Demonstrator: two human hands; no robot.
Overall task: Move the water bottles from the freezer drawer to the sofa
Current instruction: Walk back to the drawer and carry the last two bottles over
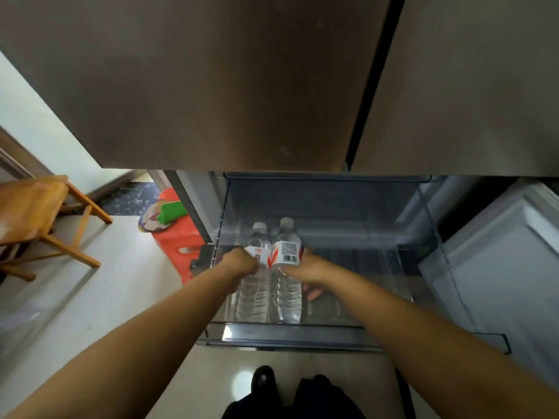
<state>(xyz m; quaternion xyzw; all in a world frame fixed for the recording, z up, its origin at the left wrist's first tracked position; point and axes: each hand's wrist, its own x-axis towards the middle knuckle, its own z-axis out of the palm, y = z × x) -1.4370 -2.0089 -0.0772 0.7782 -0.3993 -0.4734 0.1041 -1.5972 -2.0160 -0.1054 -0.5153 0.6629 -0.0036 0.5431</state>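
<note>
Bottles: two clear water bottles, left bottle (255, 276) and right bottle (287, 273), lie side by side, touching, in the left part of the drawer (363, 326).
Axis: long axes run near to far; white caps point far, bases rest against the near wall.
Labels: white and red bands around the middle; the right bottle shows a barcode facing up.
Left hand (240, 263): grip curled over the left bottle at its label, knuckles up; holds it.
Right hand (308, 269): grip wrapped around the right side of the right bottle at its label; fingertips show below the wrist on the drawer floor side.
Drawer: clear plastic, pulled out toward the viewer; right part holds nothing visible.
Fridge: two closed steel doors (211, 80) above the drawer.
Floor: pale glossy tile (121, 297).
Room, left: wooden chair (39, 213); red stool (178, 240) beside the fridge, carrying a round item and a green object (172, 211).
Room, right: white cabinet (499, 267) just beside the drawer.
</note>
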